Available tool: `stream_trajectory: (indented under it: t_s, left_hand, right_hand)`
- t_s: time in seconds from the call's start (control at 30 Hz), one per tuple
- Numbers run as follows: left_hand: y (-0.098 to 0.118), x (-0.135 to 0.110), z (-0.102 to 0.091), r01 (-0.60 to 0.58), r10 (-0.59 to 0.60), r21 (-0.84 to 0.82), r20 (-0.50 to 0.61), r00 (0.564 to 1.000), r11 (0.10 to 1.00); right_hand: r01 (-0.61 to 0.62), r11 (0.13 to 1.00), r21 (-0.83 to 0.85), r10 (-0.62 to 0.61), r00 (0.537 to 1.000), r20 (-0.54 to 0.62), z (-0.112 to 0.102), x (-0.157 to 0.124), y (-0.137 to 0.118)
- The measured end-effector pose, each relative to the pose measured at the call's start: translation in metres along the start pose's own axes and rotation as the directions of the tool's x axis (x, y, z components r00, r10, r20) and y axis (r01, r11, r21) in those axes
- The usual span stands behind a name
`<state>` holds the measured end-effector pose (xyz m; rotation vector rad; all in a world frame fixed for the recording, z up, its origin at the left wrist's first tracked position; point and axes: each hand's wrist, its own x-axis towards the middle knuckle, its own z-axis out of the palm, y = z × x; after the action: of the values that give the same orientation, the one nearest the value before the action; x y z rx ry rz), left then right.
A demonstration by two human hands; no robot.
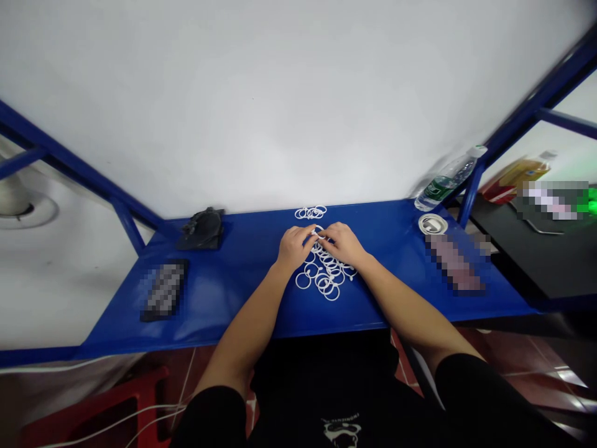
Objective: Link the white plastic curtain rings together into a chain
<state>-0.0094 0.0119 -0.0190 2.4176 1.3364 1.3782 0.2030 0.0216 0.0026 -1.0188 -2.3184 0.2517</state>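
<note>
Head view: the left hand (293, 246) and the right hand (341, 242) are being held close together, backs up, over the middle of a blue metal bench (233, 311). Both hands are being kept half closed, with their fingertips (310, 230) being brought together around a small white ring (318, 233). Whether it is being gripped, and by which hand, cannot be told, as it is mostly hidden by the fingers. A loose spread of white plastic rings (325, 275) is being overhung by the hands, its long axis running from under the fingers toward the body, and its bulk is being approached more closely by the right hand. A smaller cluster of rings (310, 213) is being seen just beyond the fingertips, on the far side. Off to the left, a black cloth bundle (201, 229) and a blurred flat object (164, 289) are being carried by the bench; off to the right, a round metal lid (433, 224) and a plastic water bottle (446, 180) are being carried too.
</note>
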Motion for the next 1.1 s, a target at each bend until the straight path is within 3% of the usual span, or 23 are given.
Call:
stream_trajectory:
  t_s: [0.17,0.47,0.73,0.83,0.93,1.0,1.1]
  left_hand:
    - [0.000,0.002,-0.002,-0.022,0.022,-0.021,-0.020,1.000,1.000]
    - [0.000,0.004,-0.004,0.050,-0.053,-0.085,-0.033,0.998,0.995]
    - [0.001,0.003,-0.002,0.040,-0.037,-0.074,0.043,0.998,0.996]
    - [-0.002,0.001,0.000,0.089,-0.089,-0.013,0.010,0.996,0.996]
    - [-0.008,0.000,0.002,0.161,-0.163,0.042,0.039,0.986,0.986]
    - [-0.011,0.000,0.003,0.179,-0.185,0.059,0.107,0.977,0.982]
    - [-0.013,0.001,0.005,0.160,-0.170,0.067,0.198,0.965,0.985]
  right_hand:
    - [-0.017,1.000,0.025,0.017,1.000,0.005,-0.003,0.000,-0.001]
    - [-0.024,0.999,0.045,0.024,1.000,0.004,-0.003,-0.002,0.003]
    - [0.014,0.999,0.047,-0.012,0.999,-0.042,-0.003,-0.005,0.007]
    - [-0.024,0.996,0.085,0.032,0.995,-0.096,-0.008,-0.003,0.012]
    - [-0.148,0.983,0.108,0.162,0.977,-0.139,-0.015,0.007,0.027]
    - [-0.223,0.973,0.054,0.228,0.967,-0.116,-0.017,0.020,0.037]
    - [-0.153,0.980,-0.126,0.161,0.985,0.054,-0.012,0.045,0.044]
